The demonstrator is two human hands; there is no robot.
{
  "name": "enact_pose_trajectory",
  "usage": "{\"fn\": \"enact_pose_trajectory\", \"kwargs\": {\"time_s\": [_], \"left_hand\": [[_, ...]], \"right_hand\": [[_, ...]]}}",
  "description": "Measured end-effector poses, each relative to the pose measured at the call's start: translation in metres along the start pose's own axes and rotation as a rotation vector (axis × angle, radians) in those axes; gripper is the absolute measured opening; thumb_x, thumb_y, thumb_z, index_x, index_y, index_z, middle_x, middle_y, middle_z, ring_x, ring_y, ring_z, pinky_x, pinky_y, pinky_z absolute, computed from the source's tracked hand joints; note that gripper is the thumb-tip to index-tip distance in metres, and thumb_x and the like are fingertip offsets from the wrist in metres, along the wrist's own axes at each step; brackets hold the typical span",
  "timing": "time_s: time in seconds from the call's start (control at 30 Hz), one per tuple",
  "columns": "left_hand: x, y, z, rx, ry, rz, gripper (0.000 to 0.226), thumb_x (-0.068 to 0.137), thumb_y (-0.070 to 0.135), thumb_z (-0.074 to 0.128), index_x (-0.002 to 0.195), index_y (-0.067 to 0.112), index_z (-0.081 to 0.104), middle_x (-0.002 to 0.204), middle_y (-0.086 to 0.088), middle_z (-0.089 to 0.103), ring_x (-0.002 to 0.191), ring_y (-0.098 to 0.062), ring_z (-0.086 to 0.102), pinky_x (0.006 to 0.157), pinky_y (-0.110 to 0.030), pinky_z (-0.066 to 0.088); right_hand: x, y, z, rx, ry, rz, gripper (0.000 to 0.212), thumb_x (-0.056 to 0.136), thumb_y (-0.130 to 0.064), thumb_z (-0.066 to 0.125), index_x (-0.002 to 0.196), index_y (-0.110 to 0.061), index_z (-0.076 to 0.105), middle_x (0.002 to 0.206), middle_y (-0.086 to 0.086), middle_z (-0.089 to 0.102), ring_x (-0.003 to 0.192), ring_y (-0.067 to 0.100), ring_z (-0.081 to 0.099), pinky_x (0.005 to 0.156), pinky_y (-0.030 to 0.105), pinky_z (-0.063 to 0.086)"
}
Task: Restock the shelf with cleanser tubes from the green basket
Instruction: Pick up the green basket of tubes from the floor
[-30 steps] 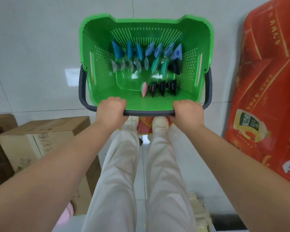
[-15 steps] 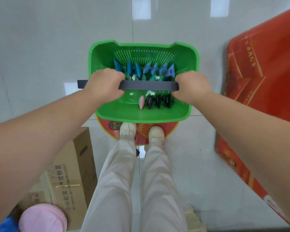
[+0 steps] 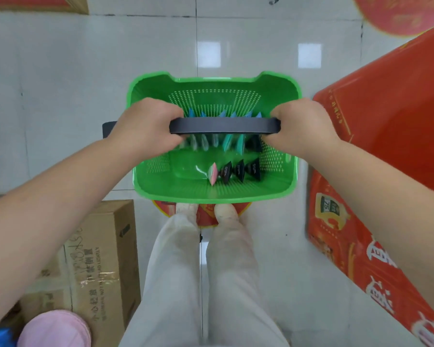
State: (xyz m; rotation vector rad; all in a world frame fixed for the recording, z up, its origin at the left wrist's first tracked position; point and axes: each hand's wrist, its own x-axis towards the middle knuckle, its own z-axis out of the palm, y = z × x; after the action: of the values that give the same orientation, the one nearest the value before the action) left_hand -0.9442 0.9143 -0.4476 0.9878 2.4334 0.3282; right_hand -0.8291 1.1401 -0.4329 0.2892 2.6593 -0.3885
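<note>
Head view, looking down: both hands curl round the dark handle of the green basket, left hand at 9 o'clock, right hand at 3 o'clock. Cleanser tubes stand in rows inside, blue and teal toward 12 o'clock, pink and black toward 6 o'clock. Pale tiled floor lies open from 9 to 12 o'clock; a cardboard box at 7 o'clock and red cartons at 3 o'clock narrow the sides.

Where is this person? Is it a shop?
Probably a shop or its stockroom. Both hands, left hand and right hand, hold the handle of a green basket full of small tubes, with a cardboard box and red product packaging on a tiled floor.
</note>
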Motion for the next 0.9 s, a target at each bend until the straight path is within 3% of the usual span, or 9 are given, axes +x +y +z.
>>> {"fn": "enact_pose_trajectory", "kwargs": {"time_s": [0.2, 0.4, 0.6, 0.73, 0.9], "left_hand": [[-0.063, 0.046, -0.068, -0.055, 0.208, -0.044, 0.016, 0.08, 0.024, 0.067, 0.085, 0.01, 0.061, 0.073, -0.004, 0.05, 0.073, -0.026, 0.045, 0.061, -0.032, 0.034], [-0.13, 0.078, -0.133, -0.063, 0.432, -0.048, 0.01, 0.074, 0.017, 0.068, 0.08, 0.009, 0.064, 0.067, -0.001, 0.05, 0.073, -0.031, 0.055, 0.062, -0.03, 0.032], [-0.202, 0.112, -0.197, -0.004, 0.671, -0.134, 0.024, 0.065, 0.024, 0.051, 0.077, 0.009, 0.065, 0.063, -0.004, 0.052, 0.069, -0.034, 0.057, 0.058, -0.03, 0.032], [-0.252, 0.128, -0.229, 0.058, 0.867, -0.151, 0.021, 0.068, 0.016, 0.054, 0.081, 0.007, 0.067, 0.071, -0.013, 0.064, 0.07, -0.034, 0.06, 0.057, -0.03, 0.035], [-0.31, 0.146, -0.266, 0.076, 1.017, -0.196, 0.022, 0.068, 0.013, 0.056, 0.084, 0.006, 0.069, 0.075, -0.01, 0.066, 0.072, -0.03, 0.061, 0.061, -0.032, 0.04]], "right_hand": [[-0.063, -0.031, -0.073, 0.009, 0.151, -0.013, 0.023, 0.077, -0.025, 0.061, 0.064, -0.014, 0.046, 0.051, -0.003, 0.034, 0.063, 0.026, 0.039, 0.047, 0.026, 0.021], [-0.12, -0.064, -0.143, -0.021, 0.289, -0.044, 0.02, 0.075, -0.026, 0.061, 0.064, -0.017, 0.047, 0.053, -0.003, 0.035, 0.067, 0.026, 0.041, 0.059, 0.028, 0.027], [-0.174, -0.108, -0.216, -0.016, 0.397, -0.139, 0.016, 0.075, -0.03, 0.063, 0.071, -0.021, 0.05, 0.057, -0.004, 0.043, 0.067, 0.025, 0.043, 0.055, 0.028, 0.027], [-0.21, -0.14, -0.255, 0.081, 0.51, -0.268, 0.021, 0.074, -0.029, 0.066, 0.08, -0.023, 0.046, 0.073, -0.002, 0.057, 0.069, 0.023, 0.047, 0.057, 0.028, 0.026], [-0.242, -0.173, -0.292, 0.106, 0.602, -0.406, 0.024, 0.071, -0.026, 0.07, 0.078, -0.025, 0.046, 0.069, -0.002, 0.056, 0.069, 0.023, 0.047, 0.059, 0.029, 0.028]]}}
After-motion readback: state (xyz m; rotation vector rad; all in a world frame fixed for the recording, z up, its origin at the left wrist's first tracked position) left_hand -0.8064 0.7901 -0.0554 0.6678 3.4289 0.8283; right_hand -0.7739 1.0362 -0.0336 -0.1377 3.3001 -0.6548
